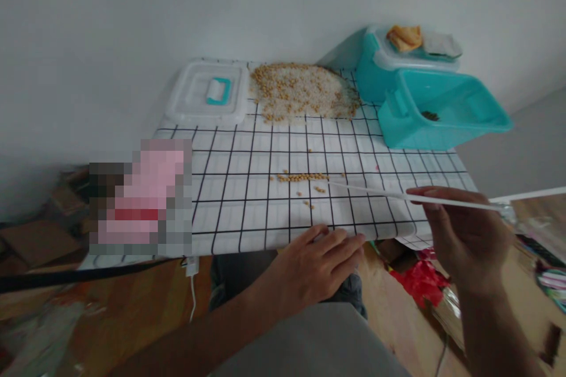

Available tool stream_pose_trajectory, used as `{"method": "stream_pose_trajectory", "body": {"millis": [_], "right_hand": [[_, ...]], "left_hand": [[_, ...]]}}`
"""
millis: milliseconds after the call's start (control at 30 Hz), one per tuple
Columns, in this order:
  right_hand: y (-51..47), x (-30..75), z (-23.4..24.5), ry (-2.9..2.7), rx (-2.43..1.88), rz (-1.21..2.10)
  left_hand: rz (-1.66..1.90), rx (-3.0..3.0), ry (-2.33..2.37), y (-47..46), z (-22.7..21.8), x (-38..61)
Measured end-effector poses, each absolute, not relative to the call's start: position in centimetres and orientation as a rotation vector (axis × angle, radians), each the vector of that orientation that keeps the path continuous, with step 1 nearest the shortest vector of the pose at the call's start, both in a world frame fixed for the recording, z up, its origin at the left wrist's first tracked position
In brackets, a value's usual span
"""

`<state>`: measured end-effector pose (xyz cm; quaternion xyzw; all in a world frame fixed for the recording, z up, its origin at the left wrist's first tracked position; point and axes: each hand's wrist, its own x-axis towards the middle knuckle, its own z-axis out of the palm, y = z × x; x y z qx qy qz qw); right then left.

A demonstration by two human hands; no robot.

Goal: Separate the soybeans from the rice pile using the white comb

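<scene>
My right hand point(466, 232) pinches a thin white stick point(380, 191) between thumb and fingers at the table's right side. The stick's far tip reaches the right end of a short row of soybeans point(303, 177) on the checked cloth. A few loose soybeans point(319, 189) lie around that row. My left hand point(321, 259) rests at the front edge of the table, fingers spread slightly over the cloth, with nothing visible in it. Farther back spreads a pile of soybeans mixed with pale, rice-like grains point(305, 91).
A white lid with a turquoise handle point(207, 94) lies back left. On the right stand an open turquoise bin point(420, 135) with something dark inside and a lidded turquoise box point(369, 70) carrying folded cloths. A blurred-out pink item point(148, 188) is at the left.
</scene>
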<state>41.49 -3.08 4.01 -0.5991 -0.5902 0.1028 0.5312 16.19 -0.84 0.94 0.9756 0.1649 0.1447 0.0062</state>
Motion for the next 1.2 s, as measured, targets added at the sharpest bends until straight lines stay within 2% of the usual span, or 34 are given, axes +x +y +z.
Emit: {"method": "stream_pose_trajectory", "body": {"millis": [133,400,633,767,967,1200], "right_hand": [[-2.8,41.9,4.0,-1.418,-1.426,0.275],[-1.0,41.8,3.9,-1.453,-1.423,0.256],[2.4,41.2,5.7,-1.752,-1.683,0.141],[5.0,41.5,6.4,-1.867,-1.622,0.184],[7.1,43.8,6.1,-1.877,-1.578,0.445],[8.0,44.7,5.2,-1.942,-1.670,0.383]], "left_hand": [[0.531,2.955,0.473,-0.1,1.6,14.0],[0.603,2.777,0.814,2.3,1.8,8.6],[0.601,2.774,0.860,2.2,1.2,8.4],[0.606,2.772,0.875,2.2,1.3,8.5],[0.631,2.741,0.884,2.2,1.3,8.4],[0.643,2.714,0.889,2.1,1.1,8.5]]}}
